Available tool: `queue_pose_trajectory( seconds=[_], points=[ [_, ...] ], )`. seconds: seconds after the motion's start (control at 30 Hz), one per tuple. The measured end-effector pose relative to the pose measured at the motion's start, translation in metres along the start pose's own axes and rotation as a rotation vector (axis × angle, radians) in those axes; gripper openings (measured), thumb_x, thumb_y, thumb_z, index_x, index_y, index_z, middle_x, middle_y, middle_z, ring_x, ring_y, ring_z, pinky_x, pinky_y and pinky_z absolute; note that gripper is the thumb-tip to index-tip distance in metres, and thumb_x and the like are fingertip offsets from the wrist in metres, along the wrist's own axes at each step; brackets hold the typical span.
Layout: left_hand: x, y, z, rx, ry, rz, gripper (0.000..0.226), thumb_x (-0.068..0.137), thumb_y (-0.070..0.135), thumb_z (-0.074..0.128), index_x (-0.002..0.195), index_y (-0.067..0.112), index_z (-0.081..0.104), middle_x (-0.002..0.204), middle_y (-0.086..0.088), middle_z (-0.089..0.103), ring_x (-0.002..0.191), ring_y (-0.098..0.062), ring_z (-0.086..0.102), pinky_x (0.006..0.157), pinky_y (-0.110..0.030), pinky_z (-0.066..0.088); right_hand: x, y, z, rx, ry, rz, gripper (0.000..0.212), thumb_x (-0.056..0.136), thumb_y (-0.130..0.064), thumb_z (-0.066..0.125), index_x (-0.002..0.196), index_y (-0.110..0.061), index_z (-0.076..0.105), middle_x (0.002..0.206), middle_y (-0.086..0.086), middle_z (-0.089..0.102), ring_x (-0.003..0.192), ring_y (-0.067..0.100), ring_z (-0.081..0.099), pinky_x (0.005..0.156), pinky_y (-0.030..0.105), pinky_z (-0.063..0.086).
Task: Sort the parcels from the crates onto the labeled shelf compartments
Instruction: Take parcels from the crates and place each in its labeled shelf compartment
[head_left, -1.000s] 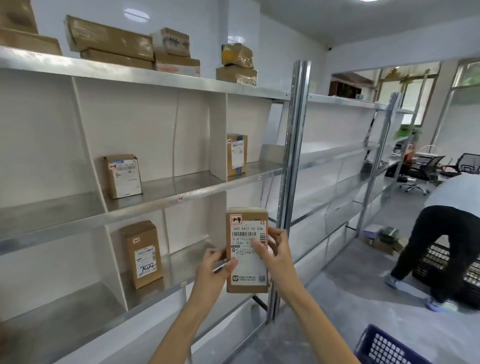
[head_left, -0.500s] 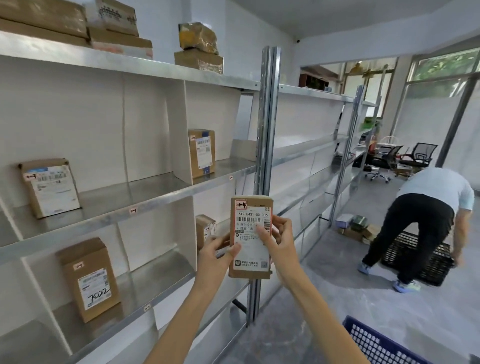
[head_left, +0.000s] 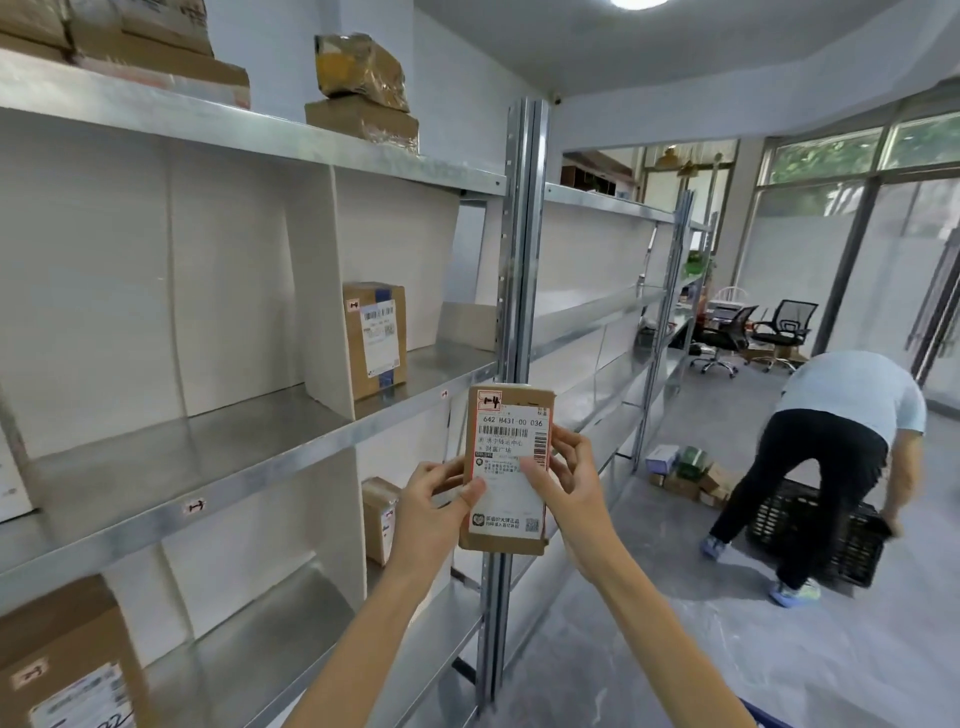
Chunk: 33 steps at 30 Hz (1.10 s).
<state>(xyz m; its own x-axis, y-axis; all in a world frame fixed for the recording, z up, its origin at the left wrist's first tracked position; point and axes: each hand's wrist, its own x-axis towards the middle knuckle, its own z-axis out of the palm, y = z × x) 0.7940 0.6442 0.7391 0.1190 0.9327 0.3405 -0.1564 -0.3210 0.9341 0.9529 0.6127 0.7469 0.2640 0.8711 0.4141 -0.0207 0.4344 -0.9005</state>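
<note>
I hold a small brown parcel (head_left: 508, 467) upright in front of me, its white shipping label facing me. My left hand (head_left: 434, 506) grips its left edge with the thumb on the label. My right hand (head_left: 566, 480) grips the right edge. The parcel is in front of the metal shelf upright (head_left: 514, 234). On the middle shelf (head_left: 234, 452) a labeled parcel (head_left: 375, 338) stands in a compartment. Below it another parcel (head_left: 382, 519) stands partly hidden behind my left hand. A third parcel (head_left: 67, 660) is at the lower left.
Small red-marked tags (head_left: 195, 505) are stuck to the shelf edges. Several parcels (head_left: 361, 93) lie on the top shelf. A person (head_left: 826, 457) bends over a black crate (head_left: 821, 535) on the floor at right. Small boxes (head_left: 685, 473) lie on the floor; office chairs (head_left: 748, 332) stand beyond.
My view has swung to the right along the shelf, so the shelf parcels have slid left. Both hands still hold the parcel the same way.
</note>
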Motion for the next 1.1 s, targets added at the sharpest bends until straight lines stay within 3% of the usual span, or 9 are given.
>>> queue_pose_trajectory(
  seconds=[0.13,0.37,0.5,0.73,0.93,1.1],
  points=[
    [0.027,-0.01,0.006,-0.029,0.005,-0.009,0.027,0.084,0.012,0.068,0.109,0.022,0.065,0.103,0.001,0.058,0.089,-0.003,0.066,0.06,-0.013,0.053,0.021,0.009,-0.003,-0.08,-0.034,-0.051,0.059,0.079,-0.032,0.071,0.13,-0.037,0.043,0.128,-0.016,0.057,0.125,0.004,0.05,0.091,0.029,0.053],
    [0.079,-0.027,0.02,0.041,0.013,0.013,0.027,0.085,0.017,0.067,0.098,0.039,0.06,0.103,0.003,0.057,0.096,-0.005,0.061,0.06,-0.011,0.051,0.076,0.031,-0.013,-0.055,-0.065,-0.058,0.062,0.08,-0.028,0.072,0.134,-0.036,0.043,0.125,-0.019,0.059,0.122,0.002,0.052,0.08,0.017,0.053],
    [0.111,-0.04,0.031,0.068,0.045,0.032,0.027,0.085,0.018,0.068,0.104,0.036,0.061,0.102,0.005,0.058,0.094,0.002,0.062,0.061,-0.01,0.051,0.113,0.048,-0.021,-0.029,-0.089,-0.047,0.061,0.078,-0.03,0.073,0.131,-0.038,0.043,0.121,-0.022,0.06,0.116,0.0,0.056,0.077,0.015,0.053],
    [0.173,-0.07,0.078,0.133,0.135,0.043,0.03,0.084,0.021,0.069,0.112,0.027,0.062,0.105,0.004,0.057,0.097,-0.007,0.062,0.061,-0.011,0.051,0.186,0.077,-0.06,-0.011,-0.165,-0.032,0.063,0.076,-0.039,0.072,0.131,-0.045,0.042,0.125,-0.019,0.059,0.117,0.002,0.056,0.08,0.022,0.055],
    [0.22,-0.082,0.116,0.105,0.228,0.055,0.034,0.085,0.019,0.067,0.118,0.02,0.063,0.106,0.002,0.056,0.099,-0.008,0.062,0.062,-0.012,0.053,0.254,0.093,-0.087,0.012,-0.245,-0.023,0.066,0.08,-0.035,0.071,0.137,-0.039,0.038,0.129,-0.012,0.058,0.117,0.006,0.058,0.083,0.029,0.057],
    [0.251,-0.082,0.124,0.116,0.317,0.075,0.033,0.086,0.019,0.066,0.118,0.023,0.063,0.107,0.004,0.057,0.092,-0.004,0.064,0.062,-0.012,0.052,0.3,0.104,-0.082,0.06,-0.329,-0.028,0.068,0.08,-0.033,0.067,0.14,-0.035,0.035,0.132,-0.008,0.057,0.112,0.004,0.06,0.076,0.022,0.056]
  ],
)
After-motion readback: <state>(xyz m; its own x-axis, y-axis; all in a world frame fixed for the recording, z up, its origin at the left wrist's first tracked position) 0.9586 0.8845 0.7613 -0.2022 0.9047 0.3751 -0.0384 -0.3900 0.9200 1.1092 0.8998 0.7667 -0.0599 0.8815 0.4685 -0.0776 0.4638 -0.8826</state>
